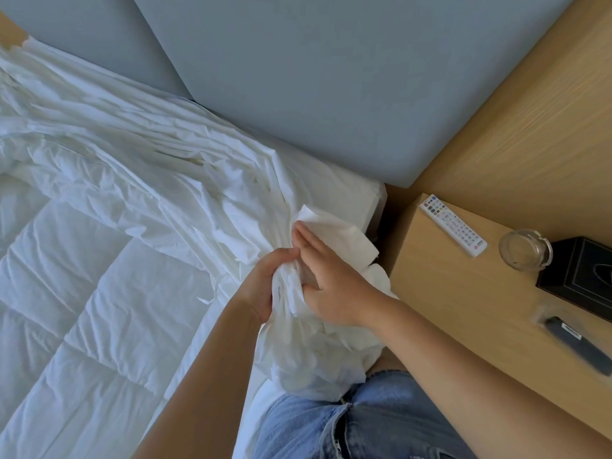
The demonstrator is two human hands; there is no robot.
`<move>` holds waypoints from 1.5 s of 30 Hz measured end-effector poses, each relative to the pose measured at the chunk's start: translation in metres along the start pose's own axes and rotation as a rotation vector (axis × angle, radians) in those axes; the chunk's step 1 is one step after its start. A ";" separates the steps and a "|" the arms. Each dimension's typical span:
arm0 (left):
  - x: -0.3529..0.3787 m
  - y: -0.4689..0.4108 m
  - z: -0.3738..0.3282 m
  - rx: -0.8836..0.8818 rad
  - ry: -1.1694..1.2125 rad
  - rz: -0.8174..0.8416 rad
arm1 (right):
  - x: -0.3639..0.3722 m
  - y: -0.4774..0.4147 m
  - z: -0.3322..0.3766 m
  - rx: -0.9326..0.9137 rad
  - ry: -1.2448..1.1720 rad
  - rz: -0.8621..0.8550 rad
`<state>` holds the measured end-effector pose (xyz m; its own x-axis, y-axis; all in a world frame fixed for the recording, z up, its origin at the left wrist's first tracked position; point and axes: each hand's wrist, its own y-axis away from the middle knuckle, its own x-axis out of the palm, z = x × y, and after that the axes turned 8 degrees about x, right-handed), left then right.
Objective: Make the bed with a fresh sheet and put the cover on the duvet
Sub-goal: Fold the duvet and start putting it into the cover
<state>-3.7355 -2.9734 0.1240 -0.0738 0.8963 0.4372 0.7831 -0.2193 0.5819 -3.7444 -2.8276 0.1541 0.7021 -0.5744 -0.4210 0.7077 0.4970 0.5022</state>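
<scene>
Both hands work at the bed's near corner by the headboard (331, 77). Left hand (265, 286) is clenched on a bunch of white duvet cover (165, 180); right hand (331, 283) grips the same bunch, fingers extended over it. Cover lies crumpled across the quilted duvet (82, 309), which is spread on the bed. Bedside tabletop (463, 309) carries a remote (453, 225), glass ashtray (525, 250) and black tissue box (579, 279).
</scene>
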 end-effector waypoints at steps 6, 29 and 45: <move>0.001 -0.005 -0.002 0.018 -0.005 -0.012 | -0.002 0.002 -0.001 0.052 -0.226 0.070; 0.005 -0.006 0.005 0.011 0.107 -0.137 | -0.026 -0.021 -0.019 0.277 -0.462 -0.181; 0.015 -0.013 0.010 -0.006 0.188 -0.141 | -0.017 0.007 -0.044 0.350 -0.572 -0.882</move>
<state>-3.7406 -2.9531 0.1156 -0.2963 0.8311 0.4707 0.7532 -0.0996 0.6502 -3.7481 -2.7860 0.1315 -0.2410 -0.8972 -0.3701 0.8167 -0.3935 0.4221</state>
